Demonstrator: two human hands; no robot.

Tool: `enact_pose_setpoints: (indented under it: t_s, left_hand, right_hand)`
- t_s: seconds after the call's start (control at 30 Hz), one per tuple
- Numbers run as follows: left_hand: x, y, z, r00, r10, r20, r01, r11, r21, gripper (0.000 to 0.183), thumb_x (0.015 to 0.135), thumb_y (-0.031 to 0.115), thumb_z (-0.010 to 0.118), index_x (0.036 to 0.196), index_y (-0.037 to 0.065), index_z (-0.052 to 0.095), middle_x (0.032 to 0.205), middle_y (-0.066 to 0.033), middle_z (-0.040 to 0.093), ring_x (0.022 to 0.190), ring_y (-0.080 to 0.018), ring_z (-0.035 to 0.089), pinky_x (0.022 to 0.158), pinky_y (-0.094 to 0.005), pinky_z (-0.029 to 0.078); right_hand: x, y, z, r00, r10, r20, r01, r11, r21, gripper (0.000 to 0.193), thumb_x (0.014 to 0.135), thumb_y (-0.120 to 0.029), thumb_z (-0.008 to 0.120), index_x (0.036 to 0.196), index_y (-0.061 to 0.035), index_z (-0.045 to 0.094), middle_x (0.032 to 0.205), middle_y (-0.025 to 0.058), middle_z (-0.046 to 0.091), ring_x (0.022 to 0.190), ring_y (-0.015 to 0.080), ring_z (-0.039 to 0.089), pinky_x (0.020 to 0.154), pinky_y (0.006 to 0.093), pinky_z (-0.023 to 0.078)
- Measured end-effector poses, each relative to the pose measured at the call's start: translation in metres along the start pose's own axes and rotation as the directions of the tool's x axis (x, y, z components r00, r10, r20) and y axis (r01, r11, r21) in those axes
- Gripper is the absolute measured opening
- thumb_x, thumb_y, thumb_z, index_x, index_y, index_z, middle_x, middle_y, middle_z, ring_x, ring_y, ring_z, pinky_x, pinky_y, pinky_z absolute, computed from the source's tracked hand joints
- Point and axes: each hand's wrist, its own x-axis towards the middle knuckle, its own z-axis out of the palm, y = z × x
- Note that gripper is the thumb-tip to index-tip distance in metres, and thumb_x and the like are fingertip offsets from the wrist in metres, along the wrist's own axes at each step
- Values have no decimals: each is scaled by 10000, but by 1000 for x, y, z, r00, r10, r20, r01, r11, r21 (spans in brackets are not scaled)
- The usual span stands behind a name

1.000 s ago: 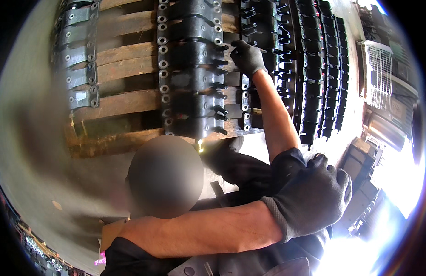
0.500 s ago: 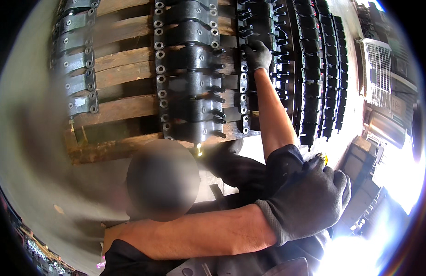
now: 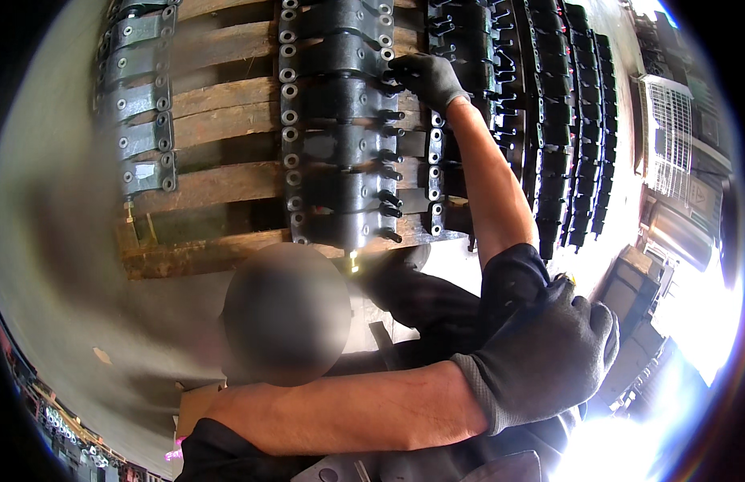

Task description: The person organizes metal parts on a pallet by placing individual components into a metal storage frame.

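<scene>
Several black metal bracket-like parts (image 3: 340,100) lie in a column on a wooden pallet (image 3: 220,100), with ringed holes along both edges. My right hand (image 3: 430,79), in a dark grey glove, is at this column's right edge, its fingers closed at a hole. What is between the fingertips is hidden. Dark bolts (image 3: 391,153) stick out of the right-edge holes below it; the holes above show bare. My left hand (image 3: 545,357), gloved too, is held low on the right, its fingers curled round something with a small yellow part (image 3: 567,279). Most of that thing is hidden.
More columns of black parts (image 3: 553,128) stand to the right, and another column (image 3: 143,136) lies at the left. A white wire cage (image 3: 668,132) is at the far right. A blurred round shape (image 3: 286,313) covers the lower middle, beside dark-trousered legs (image 3: 425,301).
My right hand has moved left, from the neighbouring column to the right edge of the column with the bolts. My left hand has stayed nearly still. The view has shifted slightly.
</scene>
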Motion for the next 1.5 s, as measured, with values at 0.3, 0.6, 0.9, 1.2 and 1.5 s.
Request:
enact_pose_setpoints:
  t_s: [0.3,0.6,0.9,1.2,1.5]
  left_hand:
    - [-1,-1,3,1000,16,18,-17,1000,13,222,880,167,629,1004,4,715,845,-93,618,749,-232,632,733,-444,527]
    - [1,-2,5,998,61,29,-59,997,-41,215,885,148,616,958,-37,696,817,-117,598,739,-262,626,826,-490,518]
    - [-1,3,-2,1000,0,-28,0,1000,-8,198,875,127,606,901,-62,658,780,-131,562,719,-274,616,792,-490,520]
    - [2,-5,-6,999,-19,-48,17,999,-29,191,909,121,594,898,-56,666,772,-136,571,703,-293,629,798,-500,526]
    - [0,0,-10,995,-74,-67,70,996,-63,218,940,130,598,906,-68,683,798,-156,612,716,-300,648,767,-491,525]
  right_hand:
    - [4,-3,-2,997,-49,53,51,998,-33,246,915,-142,741,1159,-130,767,1062,128,768,975,277,755,850,348,591]
    - [-26,12,-6,976,153,-154,-173,977,-125,268,892,-179,741,1150,-107,751,1082,124,769,1009,274,752,880,350,581]
    - [-17,40,4,672,570,-473,-573,805,155,518,749,-469,812,1139,-132,764,1081,119,779,1074,326,726,981,410,540]
    - [-12,55,6,740,577,-344,-558,813,163,446,757,-472,797,1032,-121,806,991,132,782,968,307,750,887,402,574]
    - [30,25,11,980,140,-144,-139,990,15,303,919,-367,727,1164,-193,764,1068,71,770,947,281,738,829,376,585]
